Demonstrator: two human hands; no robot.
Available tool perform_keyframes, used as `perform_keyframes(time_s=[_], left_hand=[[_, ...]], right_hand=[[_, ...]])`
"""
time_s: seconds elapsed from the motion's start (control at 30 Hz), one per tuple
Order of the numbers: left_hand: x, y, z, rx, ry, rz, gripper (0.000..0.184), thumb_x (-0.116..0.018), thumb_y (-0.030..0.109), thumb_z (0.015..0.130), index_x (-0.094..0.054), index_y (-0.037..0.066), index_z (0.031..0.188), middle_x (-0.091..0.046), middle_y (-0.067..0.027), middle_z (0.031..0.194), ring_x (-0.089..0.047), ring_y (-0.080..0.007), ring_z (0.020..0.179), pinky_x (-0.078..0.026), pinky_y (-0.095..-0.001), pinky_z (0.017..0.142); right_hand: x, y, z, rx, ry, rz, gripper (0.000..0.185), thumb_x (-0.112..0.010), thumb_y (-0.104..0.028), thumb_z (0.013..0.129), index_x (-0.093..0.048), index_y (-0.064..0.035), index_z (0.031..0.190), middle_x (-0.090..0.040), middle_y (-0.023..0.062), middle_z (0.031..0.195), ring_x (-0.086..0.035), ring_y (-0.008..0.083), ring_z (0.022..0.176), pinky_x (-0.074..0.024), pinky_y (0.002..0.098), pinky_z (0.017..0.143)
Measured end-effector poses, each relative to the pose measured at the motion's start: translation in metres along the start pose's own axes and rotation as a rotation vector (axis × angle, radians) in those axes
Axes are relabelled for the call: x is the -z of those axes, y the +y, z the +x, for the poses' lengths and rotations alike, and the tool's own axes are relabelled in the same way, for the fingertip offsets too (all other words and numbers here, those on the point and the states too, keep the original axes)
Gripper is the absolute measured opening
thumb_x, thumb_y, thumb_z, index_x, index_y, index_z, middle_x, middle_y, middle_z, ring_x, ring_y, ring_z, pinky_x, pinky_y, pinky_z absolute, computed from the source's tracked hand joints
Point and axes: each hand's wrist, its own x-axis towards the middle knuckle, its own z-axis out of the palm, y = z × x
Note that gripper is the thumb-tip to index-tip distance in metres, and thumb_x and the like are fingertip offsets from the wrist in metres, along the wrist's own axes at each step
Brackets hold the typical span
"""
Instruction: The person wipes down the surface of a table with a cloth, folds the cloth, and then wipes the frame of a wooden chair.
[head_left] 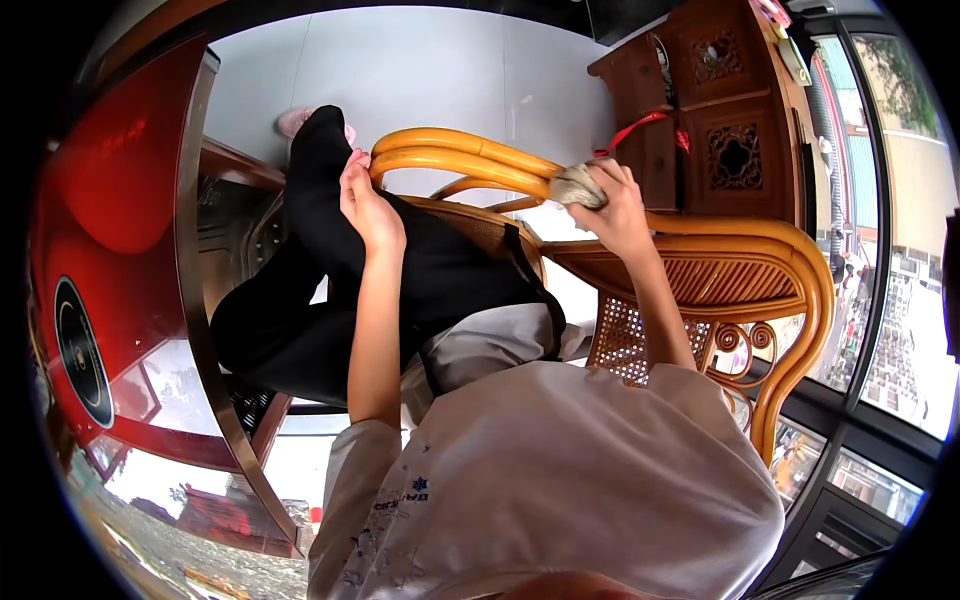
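Note:
A crumpled greyish-beige cloth (577, 187) is in my right hand (618, 208), its fingers closed around it. The cloth is pressed on the curved armrest of a rattan chair (470, 152). At the front end of that armrest is my left hand (372, 208), its fingers curled together against the rattan beside my knee; the fingertips are partly hidden. My black-trousered legs (345, 250) lie across the chair. The woven seat and back of the chair (735, 270) show below and to the right of my right hand.
A red glossy table or counter (130, 210) with a metal edge stands at the left. Behind the chair is a carved wooden cabinet (640, 90) with a red ribbon (640, 125) hanging on it. Pale tiles (420, 60) cover the floor; tall windows (860, 200) line the right.

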Motion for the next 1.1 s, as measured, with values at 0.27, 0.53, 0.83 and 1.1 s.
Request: perform_keyframes(time_s=[0.27, 0.53, 0.83, 1.1], left_hand=[[0.015, 0.006, 0.002, 0.141, 0.006, -0.024, 0.044, -0.053, 0.027, 0.111, -0.061, -0.009, 0.136, -0.064, -0.0149, 0.136, -0.056, -0.0214, 0.132, -0.034, -0.0345, 0.123], [0.013, -0.001, 0.003, 0.059, -0.017, 0.078, 0.041, -0.048, 0.025, 0.108, -0.062, -0.006, 0.132, -0.061, -0.0121, 0.14, -0.053, -0.0202, 0.135, -0.035, -0.0349, 0.119], [0.021, 0.045, -0.029, 0.036, 0.004, 0.111, 0.02, -0.065, 0.016, 0.106, -0.067, 0.0, 0.117, -0.064, -0.0147, 0.142, -0.06, -0.0267, 0.13, -0.049, -0.0432, 0.11], [0.187, 0.172, -0.087, -0.141, 0.233, 0.908, 0.029, -0.06, 0.026, 0.109, -0.064, 0.005, 0.09, -0.07, -0.0052, 0.089, -0.065, -0.0126, 0.084, -0.051, -0.0293, 0.08]], right_hand=[[-0.039, -0.012, -0.008, -0.175, 0.097, 0.071, 0.046, -0.072, -0.027, 0.08, -0.058, -0.0018, 0.116, -0.064, 0.0219, 0.11, -0.062, 0.0452, 0.102, -0.049, 0.0522, 0.094], [-0.053, -0.016, 0.001, -0.13, 0.248, 0.218, 0.042, -0.073, -0.024, 0.074, -0.06, -0.0062, 0.11, -0.067, 0.0189, 0.1, -0.065, 0.0454, 0.089, -0.0535, 0.0526, 0.082], [-0.056, -0.01, 0.006, -0.087, 0.276, 0.298, 0.041, -0.077, -0.025, 0.069, -0.062, -0.0092, 0.104, -0.066, 0.0124, 0.094, -0.067, 0.0399, 0.088, -0.0543, 0.0491, 0.08], [-0.062, -0.008, 0.01, -0.072, 0.317, 0.31, 0.043, -0.073, -0.025, 0.065, -0.067, -0.009, 0.104, -0.067, 0.0122, 0.095, -0.066, 0.0378, 0.083, -0.0537, 0.0457, 0.076]])
